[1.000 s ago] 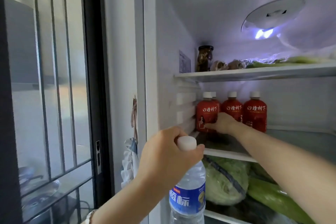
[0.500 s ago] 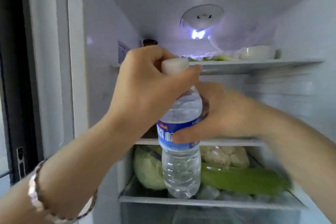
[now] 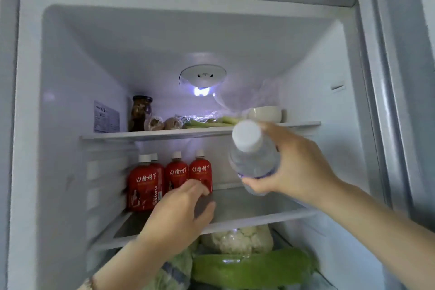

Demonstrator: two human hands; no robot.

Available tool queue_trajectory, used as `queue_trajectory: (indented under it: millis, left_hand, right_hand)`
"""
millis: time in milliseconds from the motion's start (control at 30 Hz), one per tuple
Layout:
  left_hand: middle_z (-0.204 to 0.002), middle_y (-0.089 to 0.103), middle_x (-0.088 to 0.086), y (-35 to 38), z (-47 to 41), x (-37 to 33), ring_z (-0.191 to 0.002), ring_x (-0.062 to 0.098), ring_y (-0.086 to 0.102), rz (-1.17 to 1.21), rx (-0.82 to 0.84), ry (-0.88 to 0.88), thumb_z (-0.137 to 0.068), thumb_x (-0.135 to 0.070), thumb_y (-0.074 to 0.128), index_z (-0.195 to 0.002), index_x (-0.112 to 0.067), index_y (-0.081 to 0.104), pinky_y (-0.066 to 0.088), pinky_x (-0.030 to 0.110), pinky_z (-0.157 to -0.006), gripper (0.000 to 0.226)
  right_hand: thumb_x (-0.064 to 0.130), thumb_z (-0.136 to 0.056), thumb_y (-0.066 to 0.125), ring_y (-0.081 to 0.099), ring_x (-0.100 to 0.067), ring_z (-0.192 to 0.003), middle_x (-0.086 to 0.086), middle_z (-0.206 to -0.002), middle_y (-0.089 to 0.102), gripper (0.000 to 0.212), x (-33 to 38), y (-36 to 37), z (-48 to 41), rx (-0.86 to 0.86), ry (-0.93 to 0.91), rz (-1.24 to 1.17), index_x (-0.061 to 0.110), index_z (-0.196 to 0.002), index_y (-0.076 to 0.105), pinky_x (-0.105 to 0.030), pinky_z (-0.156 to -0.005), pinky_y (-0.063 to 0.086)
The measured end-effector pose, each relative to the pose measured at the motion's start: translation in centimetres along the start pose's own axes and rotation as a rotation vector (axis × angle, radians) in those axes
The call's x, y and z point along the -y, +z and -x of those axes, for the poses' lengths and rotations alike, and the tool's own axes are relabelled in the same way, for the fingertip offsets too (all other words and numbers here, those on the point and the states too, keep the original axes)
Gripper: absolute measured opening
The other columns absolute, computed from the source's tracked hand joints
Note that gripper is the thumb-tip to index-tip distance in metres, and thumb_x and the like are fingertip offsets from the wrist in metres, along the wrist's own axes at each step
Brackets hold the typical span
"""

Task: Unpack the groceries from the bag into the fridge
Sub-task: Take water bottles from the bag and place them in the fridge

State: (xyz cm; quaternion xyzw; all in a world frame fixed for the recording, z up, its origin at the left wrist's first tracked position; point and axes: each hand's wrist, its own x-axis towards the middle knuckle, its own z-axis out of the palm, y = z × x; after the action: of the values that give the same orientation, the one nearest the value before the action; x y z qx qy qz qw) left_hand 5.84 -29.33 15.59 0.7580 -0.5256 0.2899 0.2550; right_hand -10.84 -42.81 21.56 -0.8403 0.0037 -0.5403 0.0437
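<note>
A clear water bottle [image 3: 253, 160] with a white cap and blue label hangs in front of the right part of the fridge, cap tilted toward me. My right hand [image 3: 296, 167] grips it round the body, just above the middle shelf [image 3: 259, 216]. Several red drink bottles [image 3: 146, 183] with white caps stand at the left back of that shelf. My left hand [image 3: 179, 212] reaches onto the shelf, its fingertips touching the base of the rightmost red bottle [image 3: 201, 172], thumb spread apart. No grocery bag is in view.
The top shelf [image 3: 150, 134] carries a dark jar [image 3: 140, 113], wrapped vegetables and a white bowl [image 3: 264, 113]. Below the middle shelf lie a cauliflower [image 3: 237, 239], a long green vegetable [image 3: 249, 268] and a cabbage. The open fridge door [image 3: 400, 101] stands at the right.
The water bottle has passed from my left hand to my right and moved to the right. My left hand has let go and reached in to the red bottles.
</note>
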Motion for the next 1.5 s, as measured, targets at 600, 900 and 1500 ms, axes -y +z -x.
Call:
queue_trajectory:
  millis: [600,900,1500]
  left_hand:
    - [-0.098,0.057,-0.011,2.4,1.3,4.3,-0.079,0.006,0.058,-0.173,0.202,-0.185,-0.098,-0.043,0.028,-0.1,-0.032,0.056,0.043,0.026,-0.072,0.03]
    - [-0.106,0.057,-0.011,2.6,1.4,4.0,-0.09,0.011,0.057,-0.165,0.269,-0.251,-0.098,-0.043,0.028,-0.107,-0.029,0.057,0.044,0.031,-0.079,0.033]
    - [-0.117,0.058,-0.025,1.1,0.9,6.0,-0.104,-0.003,0.053,0.101,0.361,-0.269,-0.091,-0.052,0.044,-0.114,-0.042,0.061,0.044,0.023,-0.093,0.031]
  right_hand:
    - [0.033,-0.091,0.049,0.052,-0.017,-0.113,0.007,-0.128,0.054,0.033,-6.7,3.2,-1.7,0.798,0.228,0.402,0.036,-0.124,0.052,-0.026,-0.089,0.04]
    - [0.025,-0.093,0.043,0.048,-0.03,-0.118,-0.004,-0.133,0.044,0.038,-8.3,7.5,0.5,0.8,0.298,0.741,0.028,-0.13,0.051,-0.033,-0.089,0.042]
    - [0.034,-0.096,0.048,0.032,-0.027,-0.138,-0.013,-0.151,0.029,0.065,-8.0,17.8,-3.8,0.694,0.479,0.127,0.006,-0.147,0.02,-0.033,-0.11,0.028]
